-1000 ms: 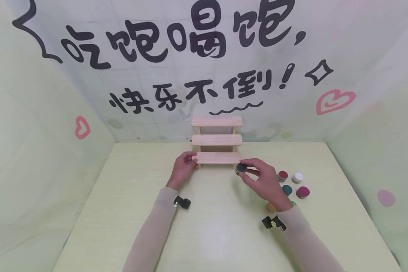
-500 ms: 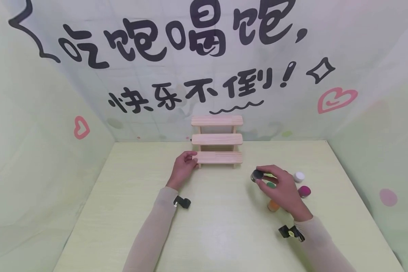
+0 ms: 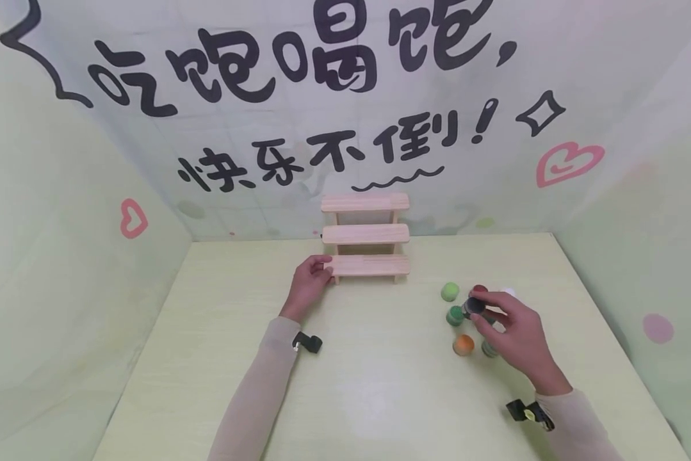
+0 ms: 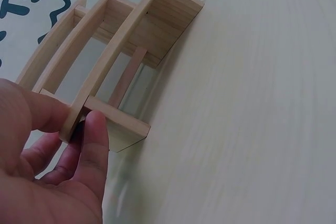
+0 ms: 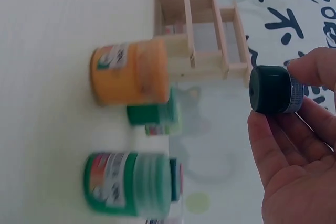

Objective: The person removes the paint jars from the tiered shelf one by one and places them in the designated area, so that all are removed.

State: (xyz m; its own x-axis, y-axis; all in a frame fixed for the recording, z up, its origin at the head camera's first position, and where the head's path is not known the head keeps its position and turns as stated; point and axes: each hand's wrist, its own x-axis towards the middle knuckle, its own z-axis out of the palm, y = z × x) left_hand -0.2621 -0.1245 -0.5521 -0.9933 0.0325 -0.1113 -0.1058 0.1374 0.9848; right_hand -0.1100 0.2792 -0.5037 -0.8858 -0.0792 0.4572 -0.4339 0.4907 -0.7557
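Observation:
A small three-tier wooden stand [image 3: 368,265] stands against the back wall. My left hand [image 3: 308,285] grips the left end of its lowest tier; in the left wrist view, thumb and fingers [image 4: 94,148] pinch the board from both sides. To the right, my right hand [image 3: 520,336] holds a small dark paint jar [image 5: 273,89] between thumb and fingertips. In the head view this jar overlaps the cluster of other jars. Around it are a light green jar [image 3: 450,292], a green jar [image 3: 455,315] and an orange jar [image 3: 463,346].
A dark red jar [image 3: 479,290] and a white jar [image 3: 509,292] show partly behind the right hand. In the right wrist view a teal-green jar [image 5: 126,182] stands near the orange one. Printed cloth walls [image 3: 627,256] bound the pale table [image 3: 207,358] at the back and sides.
My right hand has moved right and nearer, from the stand's front right corner to the jar cluster, still holding the dark jar. My left hand stays on the stand.

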